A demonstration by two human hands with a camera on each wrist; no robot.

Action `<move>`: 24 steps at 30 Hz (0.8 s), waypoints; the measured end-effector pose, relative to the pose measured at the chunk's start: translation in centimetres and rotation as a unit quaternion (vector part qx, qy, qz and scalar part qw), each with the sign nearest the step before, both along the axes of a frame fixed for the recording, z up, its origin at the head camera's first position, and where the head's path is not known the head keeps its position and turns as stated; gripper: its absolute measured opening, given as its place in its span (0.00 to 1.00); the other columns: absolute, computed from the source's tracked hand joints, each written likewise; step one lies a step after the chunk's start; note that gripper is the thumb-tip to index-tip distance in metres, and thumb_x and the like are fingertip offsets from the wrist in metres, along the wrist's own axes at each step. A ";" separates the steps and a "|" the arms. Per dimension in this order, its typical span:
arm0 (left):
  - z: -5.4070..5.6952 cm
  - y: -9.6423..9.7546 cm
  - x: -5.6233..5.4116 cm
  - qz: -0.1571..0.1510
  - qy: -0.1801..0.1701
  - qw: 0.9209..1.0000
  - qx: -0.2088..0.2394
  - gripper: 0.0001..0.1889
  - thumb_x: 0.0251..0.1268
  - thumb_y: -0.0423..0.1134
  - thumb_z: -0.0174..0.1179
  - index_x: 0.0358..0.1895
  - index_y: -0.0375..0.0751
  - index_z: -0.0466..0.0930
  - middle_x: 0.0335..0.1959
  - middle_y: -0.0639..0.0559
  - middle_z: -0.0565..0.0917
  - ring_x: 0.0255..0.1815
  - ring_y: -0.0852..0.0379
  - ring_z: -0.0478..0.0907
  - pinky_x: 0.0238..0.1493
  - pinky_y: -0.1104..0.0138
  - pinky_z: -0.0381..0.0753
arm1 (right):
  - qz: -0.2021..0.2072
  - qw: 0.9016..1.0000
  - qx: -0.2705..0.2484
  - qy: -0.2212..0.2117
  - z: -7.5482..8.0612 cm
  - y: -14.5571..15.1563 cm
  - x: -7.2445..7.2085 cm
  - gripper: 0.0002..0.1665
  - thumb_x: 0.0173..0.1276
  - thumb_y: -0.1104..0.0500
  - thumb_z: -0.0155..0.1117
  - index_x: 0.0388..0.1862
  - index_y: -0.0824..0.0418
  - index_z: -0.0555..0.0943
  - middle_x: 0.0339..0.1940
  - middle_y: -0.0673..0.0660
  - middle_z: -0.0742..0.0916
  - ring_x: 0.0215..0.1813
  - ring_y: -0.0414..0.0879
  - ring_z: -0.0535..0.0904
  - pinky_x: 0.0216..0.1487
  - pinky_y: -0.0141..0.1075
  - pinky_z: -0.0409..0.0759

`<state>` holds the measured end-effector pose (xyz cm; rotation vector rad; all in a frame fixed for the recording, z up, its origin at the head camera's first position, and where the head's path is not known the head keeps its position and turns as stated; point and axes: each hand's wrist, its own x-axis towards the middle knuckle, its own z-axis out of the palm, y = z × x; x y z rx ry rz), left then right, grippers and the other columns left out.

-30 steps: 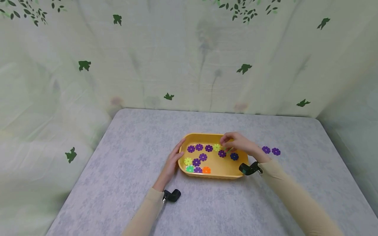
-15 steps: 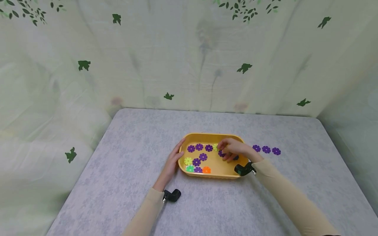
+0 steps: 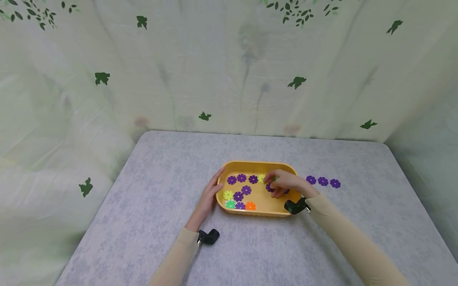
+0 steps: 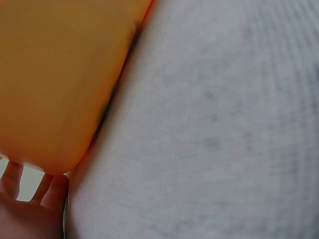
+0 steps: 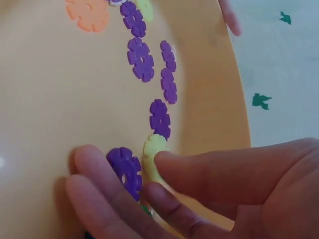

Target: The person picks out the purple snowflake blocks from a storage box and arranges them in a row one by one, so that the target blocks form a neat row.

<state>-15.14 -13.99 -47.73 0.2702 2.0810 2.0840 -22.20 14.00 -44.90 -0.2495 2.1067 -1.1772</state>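
Note:
A yellow tray [image 3: 264,211] holds several flower-shaped discs. My left hand [image 3: 208,194] grips its left end, thumb at the rim and fingers along the outer wall; fingers [image 4: 56,191] show against that wall in the left wrist view. My right hand [image 3: 284,182] is down inside the tray's right half. Its fingertips are spread around a purple disc [image 5: 119,164] and overlap a yellow disc [image 5: 152,147]; none is visibly pinched. A bit of a green disc [image 5: 146,209] shows between the fingers, and a dark blue one [image 3: 287,191] is mostly hidden by the hand.
Three purple discs [image 3: 323,181] lie in a row on the grey tabletop [image 3: 171,171], right of the tray. Green, orange [image 3: 250,205], yellow and purple discs lie in the tray's left half. A pale curtain [image 3: 229,71] hangs behind the table.
My right hand has shifted slightly left and down into the tray, uncovering the nearest of the three purple discs on the table. The left hand and tray stay put.

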 end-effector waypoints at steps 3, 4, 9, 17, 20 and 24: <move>0.1 0.0 0.0 0.002 -0.001 1.000 0.003 0.26 0.78 0.34 0.38 0.76 0.49 0.53 0.75 0.57 0.52 0.75 0.59 0.45 0.73 0.59 0.43 | 0.002 1.000 0.018 0.007 0.1 0.0 0.0 0.16 0.67 0.72 0.49 0.53 0.74 0.73 0.43 0.64 0.79 0.31 0.52 0.83 0.35 0.42 0.85; 0.1 0.0 0.0 0.002 -0.002 1.000 0.002 0.26 0.78 0.34 0.38 0.76 0.49 0.53 0.75 0.57 0.52 0.75 0.59 0.45 0.73 0.59 0.43 | 0.002 1.000 0.022 0.007 0.0 0.0 -0.1 0.15 0.67 0.72 0.50 0.53 0.74 0.74 0.42 0.64 0.80 0.31 0.51 0.83 0.35 0.42 0.85; 0.1 0.0 0.0 0.002 -0.001 1.000 -0.004 0.26 0.78 0.34 0.38 0.76 0.49 0.52 0.75 0.57 0.52 0.75 0.59 0.45 0.73 0.59 0.42 | 0.000 0.999 0.038 0.009 -0.1 -0.3 -0.2 0.14 0.65 0.74 0.53 0.49 0.74 0.75 0.37 0.62 0.80 0.30 0.48 0.82 0.36 0.40 0.85; 0.1 0.0 0.0 0.001 0.000 1.000 -0.002 0.26 0.78 0.34 0.38 0.76 0.48 0.53 0.75 0.57 0.52 0.75 0.59 0.44 0.73 0.60 0.42 | -0.012 0.999 0.044 0.004 0.0 -0.6 -0.1 0.11 0.63 0.75 0.54 0.45 0.72 0.74 0.33 0.61 0.78 0.29 0.48 0.81 0.35 0.40 0.85; 0.0 0.0 0.0 0.000 0.001 1.000 -0.001 0.26 0.78 0.34 0.38 0.76 0.48 0.53 0.75 0.57 0.52 0.75 0.59 0.44 0.73 0.60 0.42 | -0.007 0.999 0.044 0.012 0.0 -0.5 -0.1 0.09 0.64 0.75 0.54 0.43 0.72 0.73 0.32 0.61 0.77 0.28 0.49 0.82 0.33 0.40 0.85; -0.1 0.0 0.0 -0.001 0.001 1.000 0.001 0.26 0.78 0.34 0.38 0.76 0.48 0.53 0.75 0.57 0.52 0.75 0.59 0.45 0.73 0.60 0.42 | 0.004 0.999 0.041 0.034 -0.1 -0.3 -0.1 0.04 0.66 0.73 0.54 0.39 0.70 0.73 0.30 0.61 0.79 0.26 0.49 0.83 0.30 0.39 0.85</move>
